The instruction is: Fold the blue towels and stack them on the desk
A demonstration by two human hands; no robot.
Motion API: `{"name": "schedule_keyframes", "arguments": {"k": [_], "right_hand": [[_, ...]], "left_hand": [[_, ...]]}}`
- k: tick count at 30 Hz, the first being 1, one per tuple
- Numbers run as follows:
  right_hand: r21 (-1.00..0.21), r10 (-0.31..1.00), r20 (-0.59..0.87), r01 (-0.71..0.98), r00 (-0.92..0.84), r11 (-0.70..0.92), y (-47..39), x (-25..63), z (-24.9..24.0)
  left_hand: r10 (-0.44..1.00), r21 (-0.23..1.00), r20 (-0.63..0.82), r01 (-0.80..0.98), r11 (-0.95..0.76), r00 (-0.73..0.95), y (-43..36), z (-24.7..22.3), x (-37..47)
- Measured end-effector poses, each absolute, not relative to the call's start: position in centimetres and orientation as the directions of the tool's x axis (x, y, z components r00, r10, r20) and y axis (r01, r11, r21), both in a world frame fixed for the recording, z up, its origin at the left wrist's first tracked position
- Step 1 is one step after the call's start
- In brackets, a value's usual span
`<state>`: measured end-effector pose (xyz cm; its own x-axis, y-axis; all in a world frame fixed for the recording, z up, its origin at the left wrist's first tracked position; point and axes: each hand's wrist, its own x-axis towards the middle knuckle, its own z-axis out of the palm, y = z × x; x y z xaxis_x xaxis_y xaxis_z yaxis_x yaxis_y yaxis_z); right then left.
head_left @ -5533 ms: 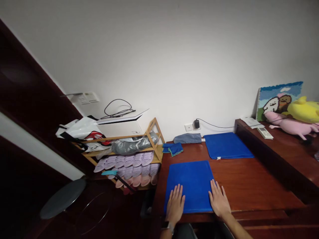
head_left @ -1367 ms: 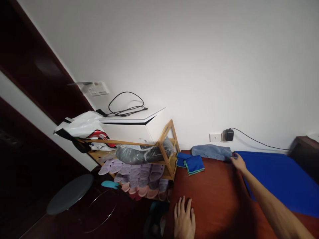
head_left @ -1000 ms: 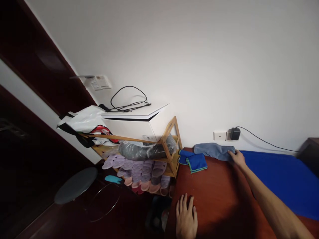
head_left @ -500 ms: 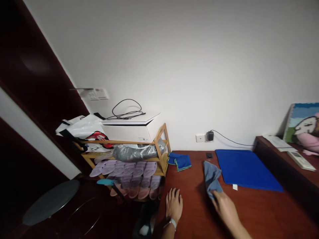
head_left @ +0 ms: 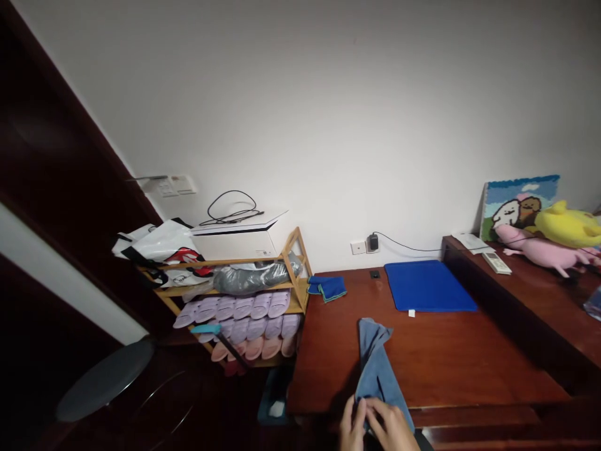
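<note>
A grey-blue cloth (head_left: 374, 357) is pinched in both hands at the front edge of the brown wooden table (head_left: 441, 363). My left hand (head_left: 352, 426) closes on its near part, fingertips pressed together. Right beside it, my right hand (head_left: 389, 426) grips the same cloth, thumb and fingers close to the left ones. The cloth's far end lies loosely bunched toward the middle of the table. Beyond it, a folded blue cloth with green edging (head_left: 328, 287) rests at the back left corner. A flat blue mat (head_left: 429, 286) with a white tag lies at the back right.
On the left stands a wooden shoe rack (head_left: 300, 294) with rows of slippers (head_left: 251, 305) and a white box (head_left: 239, 243) on top. A round stool (head_left: 107, 382) is at lower left. Plush toys (head_left: 539, 247) and a remote (head_left: 496, 262) lie on the right-hand surface.
My left hand has left the tabletop and joined the right on the cloth. The cloth has come nearer to me and is stretched longer. The view has shifted right.
</note>
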<state>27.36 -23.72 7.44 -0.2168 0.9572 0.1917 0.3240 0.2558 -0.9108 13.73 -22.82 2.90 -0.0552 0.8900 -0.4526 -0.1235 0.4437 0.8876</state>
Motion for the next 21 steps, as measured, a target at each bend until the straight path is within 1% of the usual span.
{"name": "schedule_keyframes", "arguments": {"k": [3, 4, 6, 10, 11, 13, 16, 18, 20, 21], "right_hand": [[-0.929, 0.978, 0.132, 0.326, -0.16, 0.178, -25.0, 28.1, 8.7], [-0.933, 0.982, 0.12, 0.32, -0.147, 0.162, -25.2, 28.3, 8.9], [-0.944, 0.985, 0.109, 0.296, -0.134, 0.145, -25.5, 28.6, 9.2], [-0.957, 0.989, 0.1, 0.263, -0.105, 0.124, -25.5, 28.9, 9.2], [-0.964, 0.991, 0.098, 0.239, -0.096, 0.118, -25.4, 28.9, 9.3], [-0.989, 0.993, 0.08, 0.117, -0.085, 0.09, -25.1, 28.9, 9.8], [-0.99, 0.999, 0.023, -0.139, -0.028, 0.019, -24.1, 30.0, 11.7], [-0.971, 0.997, -0.005, -0.238, 0.074, 0.013, -23.0, 32.0, 13.9], [-0.96, 0.977, -0.02, -0.279, 0.213, 0.041, -21.7, 35.1, 16.3], [-0.955, 0.957, -0.031, -0.291, 0.287, 0.056, -21.1, 37.0, 17.4]], "left_hand": [[0.933, 0.92, -0.36, -0.176, 0.35, -0.024, -23.9, 5.3, 14.1], [0.937, 0.922, -0.349, -0.185, 0.34, -0.02, -24.1, 6.1, 14.2], [0.925, 0.902, -0.379, -0.229, 0.366, -0.014, -24.4, 7.5, 14.6], [0.884, 0.804, -0.467, -0.418, 0.423, -0.003, -24.9, 8.9, 15.5], [0.884, 0.788, -0.468, -0.458, 0.412, -0.009, -25.0, 9.1, 15.6], [0.892, 0.788, -0.449, -0.491, 0.371, -0.048, -24.9, 9.6, 15.8], [0.902, 0.842, -0.407, -0.443, 0.308, -0.147, -23.6, 11.1, 14.9], [0.911, 0.882, -0.354, -0.399, 0.251, -0.209, -21.9, 12.8, 13.2], [0.929, 0.939, -0.229, -0.318, 0.131, -0.291, -19.7, 14.7, 10.4], [0.926, 0.97, -0.139, -0.239, 0.055, -0.351, -18.7, 15.6, 8.6]]}}
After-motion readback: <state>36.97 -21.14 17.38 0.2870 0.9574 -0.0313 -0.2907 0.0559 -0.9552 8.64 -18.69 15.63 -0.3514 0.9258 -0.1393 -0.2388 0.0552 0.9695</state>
